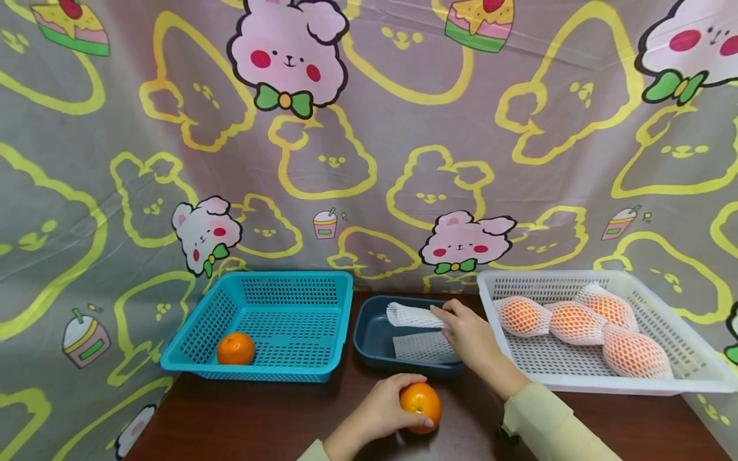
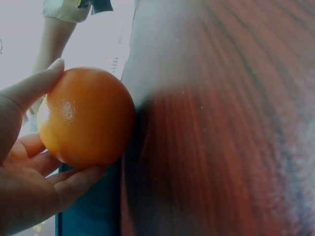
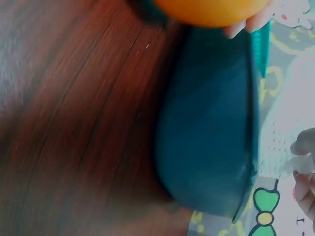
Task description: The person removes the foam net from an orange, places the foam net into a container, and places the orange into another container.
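My left hand (image 1: 377,410) grips an orange (image 1: 421,408) at the table's front, thumb on one side and fingers on the other. The left wrist view shows the same orange (image 2: 88,118) up close, bare and glossy. My right hand (image 1: 469,336) pinches the end of a white foam net sleeve (image 1: 412,315) above a dark blue tray (image 1: 371,330). Another foam net sleeve (image 1: 421,347) lies flat in that tray. In the right wrist view, the fingertips (image 3: 306,142) holding the sleeve show only at the right edge, with the tray's side (image 3: 206,123) beside them.
On the left stands a turquoise basket (image 1: 288,330) with one bare orange (image 1: 236,349) in it. A white basket (image 1: 536,365) on the right holds several net-wrapped oranges (image 1: 576,322). Behind the brown table (image 1: 230,416) hangs a cartoon-patterned cloth (image 1: 369,141).
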A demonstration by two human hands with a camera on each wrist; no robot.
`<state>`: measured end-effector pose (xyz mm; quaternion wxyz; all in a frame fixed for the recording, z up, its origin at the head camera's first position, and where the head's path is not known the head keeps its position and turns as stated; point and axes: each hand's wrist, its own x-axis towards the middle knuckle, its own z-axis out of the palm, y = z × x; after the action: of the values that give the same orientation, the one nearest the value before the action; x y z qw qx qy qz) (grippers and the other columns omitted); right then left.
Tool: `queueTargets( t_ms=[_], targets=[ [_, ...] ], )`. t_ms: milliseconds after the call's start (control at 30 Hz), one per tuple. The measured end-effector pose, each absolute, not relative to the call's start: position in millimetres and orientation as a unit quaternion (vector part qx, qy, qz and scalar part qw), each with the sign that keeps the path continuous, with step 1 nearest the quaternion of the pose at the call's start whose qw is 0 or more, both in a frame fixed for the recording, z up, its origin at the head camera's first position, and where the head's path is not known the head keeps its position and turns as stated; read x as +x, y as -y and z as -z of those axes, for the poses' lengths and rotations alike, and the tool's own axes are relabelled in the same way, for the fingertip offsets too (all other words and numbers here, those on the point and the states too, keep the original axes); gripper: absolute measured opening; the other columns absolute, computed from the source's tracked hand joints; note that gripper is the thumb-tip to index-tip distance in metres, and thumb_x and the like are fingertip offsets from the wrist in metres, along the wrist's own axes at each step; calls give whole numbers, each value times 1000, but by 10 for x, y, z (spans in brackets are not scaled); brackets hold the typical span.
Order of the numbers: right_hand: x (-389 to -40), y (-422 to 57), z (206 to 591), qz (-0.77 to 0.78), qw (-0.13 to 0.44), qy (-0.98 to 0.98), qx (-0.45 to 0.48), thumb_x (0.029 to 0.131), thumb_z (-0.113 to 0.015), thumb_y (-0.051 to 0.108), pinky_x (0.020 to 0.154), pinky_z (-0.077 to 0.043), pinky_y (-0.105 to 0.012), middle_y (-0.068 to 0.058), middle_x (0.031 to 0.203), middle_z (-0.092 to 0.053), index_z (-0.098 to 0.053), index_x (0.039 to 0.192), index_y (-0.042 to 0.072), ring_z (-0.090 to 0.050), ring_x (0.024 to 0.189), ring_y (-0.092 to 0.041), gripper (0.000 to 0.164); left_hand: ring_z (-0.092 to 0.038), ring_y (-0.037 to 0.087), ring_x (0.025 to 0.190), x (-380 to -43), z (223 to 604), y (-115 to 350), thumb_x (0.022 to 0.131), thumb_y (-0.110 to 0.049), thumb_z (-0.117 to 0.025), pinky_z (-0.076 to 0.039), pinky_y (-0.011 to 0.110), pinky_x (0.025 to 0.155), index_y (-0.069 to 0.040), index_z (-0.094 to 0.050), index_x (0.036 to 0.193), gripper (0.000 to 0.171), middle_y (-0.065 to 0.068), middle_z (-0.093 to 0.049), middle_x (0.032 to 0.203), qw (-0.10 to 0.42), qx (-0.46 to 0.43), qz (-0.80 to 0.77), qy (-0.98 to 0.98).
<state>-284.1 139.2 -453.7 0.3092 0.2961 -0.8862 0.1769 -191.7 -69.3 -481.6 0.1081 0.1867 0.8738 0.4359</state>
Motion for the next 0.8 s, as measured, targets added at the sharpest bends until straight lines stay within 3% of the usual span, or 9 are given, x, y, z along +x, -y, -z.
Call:
queueTargets(
  t_ms=[100, 333, 400, 500, 633, 700, 800],
  targets=[
    [-2900, -1385, 4599, -132, 316, 889, 303, 71, -75, 2, 48, -46, -26, -4, 94, -56, -68, 114, 12, -53, 69, -18, 45, -52, 5, 88, -1918, 4821, 692, 68, -41, -81, -48, 26, 77, -16, -61, 121, 61, -12, -58, 111, 108, 182, -439, -873],
    [-2973, -1347, 4785, -73, 302, 898, 311, 72, -72, 0, 37, -35, -21, -6, 91, -56, -71, 109, 12, -48, 59, -16, 39, -52, 5, 88, -1916, 4836, 699, 68, -42, -80, -47, 27, 76, -16, -61, 121, 62, -11, -58, 111, 111, 178, -442, -872],
    [-2967, -1336, 4818, -70, 272, 909, 308, 71, -75, 5, 38, -38, -23, -6, 92, -56, -71, 107, 12, -51, 62, -17, 37, -52, 5, 88, -1913, 4839, 698, 69, -42, -80, -47, 27, 76, -15, -61, 122, 62, -11, -58, 112, 112, 178, -443, -872],
    [-2948, -1312, 4836, -74, 199, 934, 287, 72, -80, 26, 45, -48, -31, -6, 95, -57, -71, 106, 12, -57, 70, -20, 39, -52, 5, 89, -1909, 4839, 696, 69, -42, -80, -47, 26, 77, -15, -61, 122, 63, -11, -58, 112, 106, 182, -441, -872],
    [-2924, -1262, 4802, -96, 102, 960, 244, 75, -67, 57, 58, -53, -39, -9, 104, -60, -71, 108, 13, -62, 78, -24, 56, -52, 5, 90, -1918, 4832, 699, 69, -41, -80, -47, 26, 77, -14, -60, 122, 63, -11, -58, 113, 104, 189, -442, -870],
    [-2913, -1237, 4776, -112, 67, 964, 230, 80, -59, 60, 64, -53, -42, -10, 108, -61, -71, 108, 13, -63, 83, -25, 56, -52, 4, 90, -1927, 4830, 703, 69, -41, -80, -47, 26, 77, -15, -60, 122, 62, -11, -58, 113, 108, 190, -445, -869],
    [-2899, -1210, 4759, -123, 36, 966, 223, 87, -58, 50, 72, -52, -44, -9, 108, -62, -72, 106, 12, -62, 88, -25, 45, -52, 4, 89, -1944, 4832, 706, 70, -41, -79, -47, 26, 77, -15, -60, 123, 62, -11, -58, 113, 114, 189, -447, -867]
  ],
)
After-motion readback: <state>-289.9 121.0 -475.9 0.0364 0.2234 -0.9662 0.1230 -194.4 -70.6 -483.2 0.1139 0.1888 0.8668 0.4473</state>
